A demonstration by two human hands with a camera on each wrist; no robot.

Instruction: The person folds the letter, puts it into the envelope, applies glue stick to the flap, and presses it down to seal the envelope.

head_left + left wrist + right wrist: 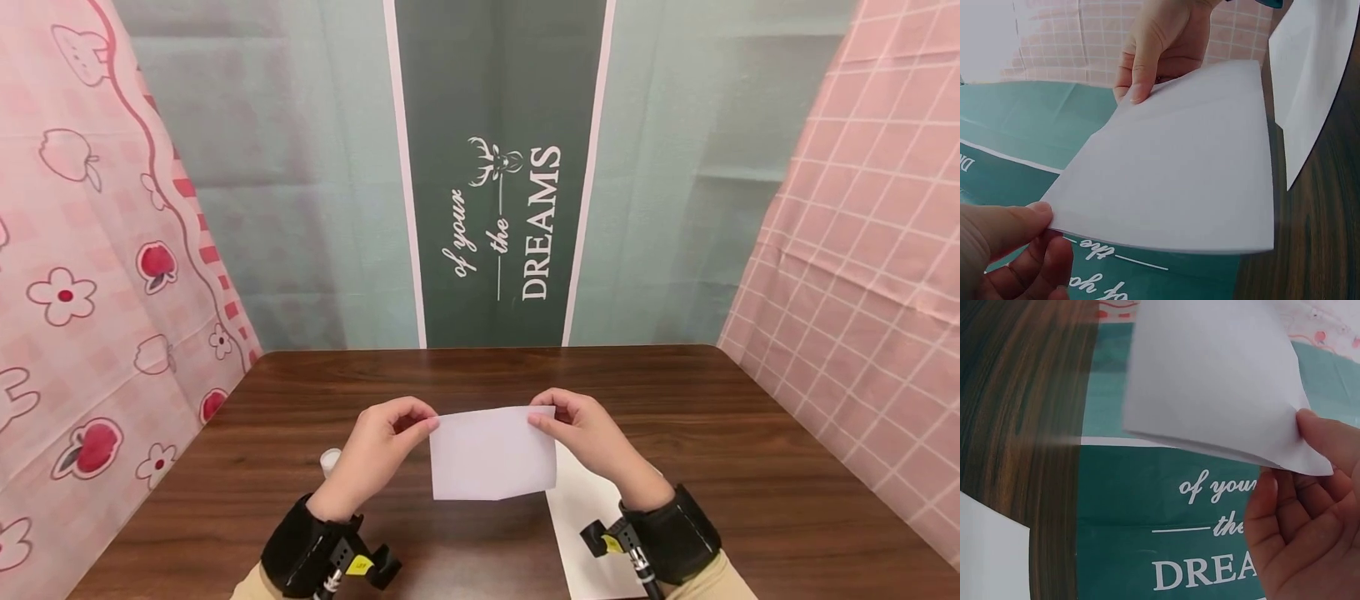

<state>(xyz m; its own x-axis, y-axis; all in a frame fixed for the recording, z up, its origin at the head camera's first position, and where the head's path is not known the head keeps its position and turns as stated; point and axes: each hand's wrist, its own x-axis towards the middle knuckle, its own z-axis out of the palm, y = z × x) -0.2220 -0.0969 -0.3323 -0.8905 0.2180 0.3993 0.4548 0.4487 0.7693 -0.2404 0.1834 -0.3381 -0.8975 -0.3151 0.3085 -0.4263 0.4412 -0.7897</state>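
A small white sheet of paper [492, 457] is held up above the table between both hands. My left hand [381, 450] pinches its upper left corner between thumb and fingers; the left wrist view shows the thumb lying on the paper's face [1172, 169]. At the upper right corner my right hand [588, 435] pinches it the same way, thumb in front and fingers behind. Along its edge in the right wrist view, the paper [1216, 375] looks doubled, with a thin gap between layers. The paper bends slightly near its middle.
A larger white sheet [592, 533] lies on the brown wooden table [480, 375], partly under my right forearm. Beside my left wrist stands a small white round object [330, 460], partly hidden. A green curtain [315, 183] hangs behind the table, with pink cloths [862, 250] at the sides.
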